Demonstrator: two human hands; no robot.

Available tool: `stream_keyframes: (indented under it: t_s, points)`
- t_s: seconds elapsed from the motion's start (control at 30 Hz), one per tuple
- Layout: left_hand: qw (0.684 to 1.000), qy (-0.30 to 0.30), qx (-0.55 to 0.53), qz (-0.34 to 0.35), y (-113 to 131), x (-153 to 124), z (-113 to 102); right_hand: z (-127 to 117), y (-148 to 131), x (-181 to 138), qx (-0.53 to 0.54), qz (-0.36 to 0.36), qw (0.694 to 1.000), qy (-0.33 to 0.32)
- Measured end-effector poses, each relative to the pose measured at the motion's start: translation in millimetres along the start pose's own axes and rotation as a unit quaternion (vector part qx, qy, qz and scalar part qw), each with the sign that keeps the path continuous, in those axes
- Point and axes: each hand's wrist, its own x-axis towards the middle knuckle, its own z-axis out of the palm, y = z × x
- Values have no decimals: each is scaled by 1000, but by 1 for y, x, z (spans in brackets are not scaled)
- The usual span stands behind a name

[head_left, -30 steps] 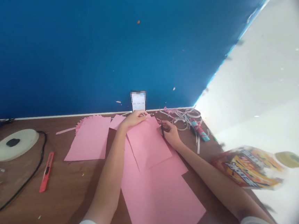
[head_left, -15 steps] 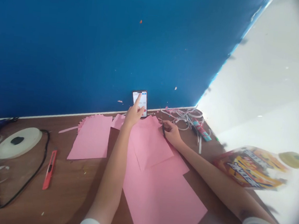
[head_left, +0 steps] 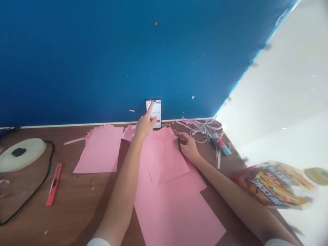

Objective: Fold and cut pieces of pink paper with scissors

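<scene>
My left hand reaches to the phone, which leans upright against the blue wall. The index finger is stretched out over the upper part of its lit screen, and the thumb is apart from it; nothing is held. My right hand rests on the right edge of the pink paper sheets, closed around dark scissors that are partly hidden by the fingers. The pink sheets overlap in front of the phone. Left of my left forearm lies a stack of pink paper with a jagged far edge.
A red box cutter, a white round disc and a black cable lie at left. Tangled paper strips and a blue-and-pink tube lie at right. A yellow-capped bottle stands by my right forearm.
My left hand has shifted slightly left and down on the phone screen. My right hand stays in place with the scissors.
</scene>
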Motion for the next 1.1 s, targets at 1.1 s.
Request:
stream_keyframes:
  t_s: [1.1]
  points:
    - [1000,19,20,5,-7,0,-1,-1,1,1,-15,-4,1000,-3]
